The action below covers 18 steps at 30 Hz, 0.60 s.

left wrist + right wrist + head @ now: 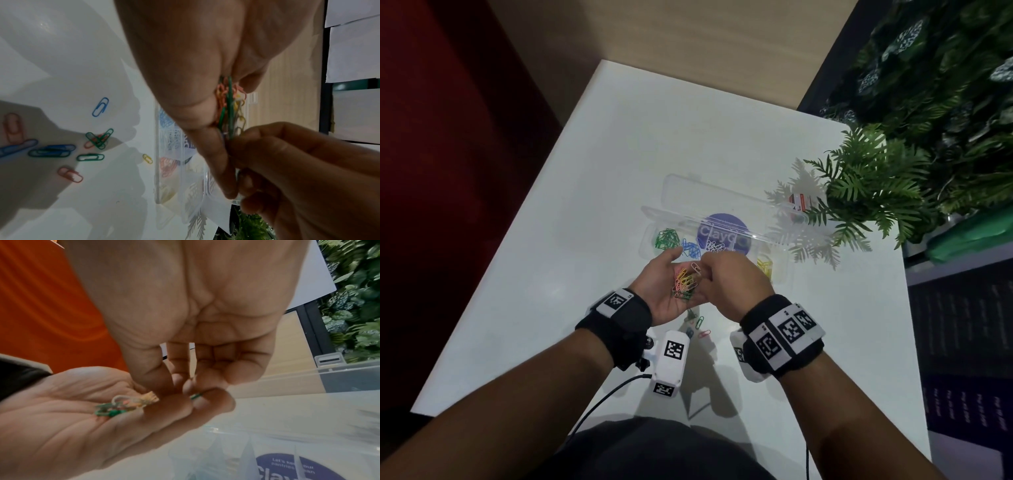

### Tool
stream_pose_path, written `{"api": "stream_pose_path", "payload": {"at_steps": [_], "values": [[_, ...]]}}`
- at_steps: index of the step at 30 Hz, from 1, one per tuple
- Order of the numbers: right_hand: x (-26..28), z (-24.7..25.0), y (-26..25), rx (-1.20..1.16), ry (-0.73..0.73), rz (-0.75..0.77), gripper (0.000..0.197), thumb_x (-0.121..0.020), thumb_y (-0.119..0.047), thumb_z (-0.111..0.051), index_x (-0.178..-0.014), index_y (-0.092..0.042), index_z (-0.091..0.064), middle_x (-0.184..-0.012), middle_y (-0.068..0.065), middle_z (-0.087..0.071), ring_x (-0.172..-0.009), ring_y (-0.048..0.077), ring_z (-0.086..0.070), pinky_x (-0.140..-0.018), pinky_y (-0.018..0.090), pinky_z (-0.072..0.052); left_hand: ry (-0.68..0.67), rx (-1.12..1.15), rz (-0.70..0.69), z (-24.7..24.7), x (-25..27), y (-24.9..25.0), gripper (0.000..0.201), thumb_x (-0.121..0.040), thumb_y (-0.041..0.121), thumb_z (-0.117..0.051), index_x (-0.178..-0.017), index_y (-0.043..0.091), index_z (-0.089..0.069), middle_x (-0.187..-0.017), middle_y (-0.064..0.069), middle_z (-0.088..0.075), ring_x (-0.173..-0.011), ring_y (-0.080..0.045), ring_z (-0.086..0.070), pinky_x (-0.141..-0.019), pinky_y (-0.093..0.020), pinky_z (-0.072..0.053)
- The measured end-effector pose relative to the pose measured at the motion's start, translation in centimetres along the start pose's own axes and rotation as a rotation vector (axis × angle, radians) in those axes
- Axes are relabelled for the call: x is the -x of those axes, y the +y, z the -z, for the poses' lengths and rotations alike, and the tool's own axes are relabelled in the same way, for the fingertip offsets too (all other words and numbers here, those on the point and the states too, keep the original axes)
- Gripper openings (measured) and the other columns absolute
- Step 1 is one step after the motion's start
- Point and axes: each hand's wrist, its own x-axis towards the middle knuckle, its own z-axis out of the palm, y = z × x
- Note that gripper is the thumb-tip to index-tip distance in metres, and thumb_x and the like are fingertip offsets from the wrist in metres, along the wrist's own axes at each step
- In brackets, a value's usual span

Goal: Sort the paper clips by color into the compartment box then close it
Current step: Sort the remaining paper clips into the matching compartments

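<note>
Paper clips in mixed colors lie heaped in the upturned palm of the left hand, whose fingers are gently cupped under them rather than closed. From the head view the right hand meets it from the side, thumb and forefinger pinching a pale clip at the top of the heap, the other fingers curled in. Just beyond both hands the clear compartment box sits on the white surface with its lid open, green, blue, white and yellow clips already in separate compartments. Only the left wrist view shows the loose clips scattered on the surface beneath the hands, blue, green, red and one yellow, and a red batch inside the box. Right wrist view shows the fingertips pressing into the pile, though blur hides which clip they grip. A potted fern stands at the surface's right edge.
</note>
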Motion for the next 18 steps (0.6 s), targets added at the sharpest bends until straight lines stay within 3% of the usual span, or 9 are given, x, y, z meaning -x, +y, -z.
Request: {"api": "stream_pose_path", "payload": {"at_steps": [4, 7, 9, 12, 15, 18], "values": [[0.2, 0.7, 0.5, -0.076, 0.045, -0.015, 0.029, -0.086, -0.021, -0.056, -0.066, -0.023, -0.034, -0.07, 0.001, -0.05, -0.068, 0.023, -0.047, -0.056, 0.03, -0.035, -0.032, 0.016, 0.001, 0.0, 0.1, 0.1, 0.063, -0.099, 0.043, -0.027, -0.095, -0.004, -0.069, -0.077, -0.018, -0.068, -0.067, -0.026, -0.066, -0.068, -0.035, -0.059], [0.3, 1.0, 0.6, -0.158, 0.122, 0.062, 0.007, -0.087, -0.014, -0.055, -0.081, -0.017, -0.052, -0.072, 0.002, -0.057, -0.069, 0.023, -0.052, -0.058, 0.034, -0.043, -0.062, 0.033, -0.001, -0.4, 0.4, 0.1, 0.067, -0.1, 0.044, -0.026, -0.09, -0.006, -0.071, -0.082, -0.022, -0.069, -0.071, -0.03, -0.07, -0.07, -0.039, -0.06], [0.5, 0.9, 0.3, -0.202, 0.118, 0.145, 0.017, -0.088, -0.009, -0.051, -0.096, -0.019, -0.063, -0.084, 0.004, -0.064, -0.076, 0.021, -0.056, -0.066, 0.035, -0.048, -0.059, 0.035, -0.004, -0.6, 0.5, 0.1, 0.068, -0.1, 0.045, -0.027, -0.085, -0.004, -0.074, -0.083, -0.021, -0.069, -0.072, -0.03, -0.07, -0.067, -0.038, -0.06], [0.6, 0.5, -0.1, -0.132, 0.052, 0.236, 0.035, -0.085, -0.006, -0.048, -0.107, -0.026, -0.067, -0.091, 0.004, -0.061, -0.084, 0.022, -0.056, -0.072, 0.037, -0.047, -0.013, 0.041, 0.001, -0.7, 0.5, -0.1, 0.064, -0.1, 0.046, -0.029, -0.088, 0.002, -0.074, -0.083, -0.017, -0.069, -0.071, -0.026, -0.069, -0.064, -0.035, -0.059], [0.5, 0.1, -0.2, -0.024, 0.037, 0.268, 0.028, -0.088, -0.01, -0.047, -0.107, -0.024, -0.063, -0.092, 0.003, -0.059, -0.085, 0.024, -0.056, -0.072, 0.039, -0.048, 0.015, 0.022, 0.011, -0.7, 0.6, -0.2, 0.06, -0.099, 0.049, -0.029, -0.1, 0.002, -0.066, -0.085, -0.016, -0.067, -0.072, -0.025, -0.067, -0.066, -0.034, -0.059], [0.3, -0.2, 0.1, 0.051, 0.02, 0.262, 0.022, -0.088, -0.011, -0.046, -0.102, -0.016, -0.062, -0.092, 0.002, -0.056, -0.086, 0.023, -0.056, -0.073, 0.041, -0.049, 0.029, -0.014, 0.013, -0.9, 0.9, -0.2, 0.068, -0.099, 0.051, -0.029, -0.088, -0.001, -0.072, -0.077, -0.016, -0.067, -0.067, -0.024, -0.068, -0.063, -0.034, -0.059]]}}
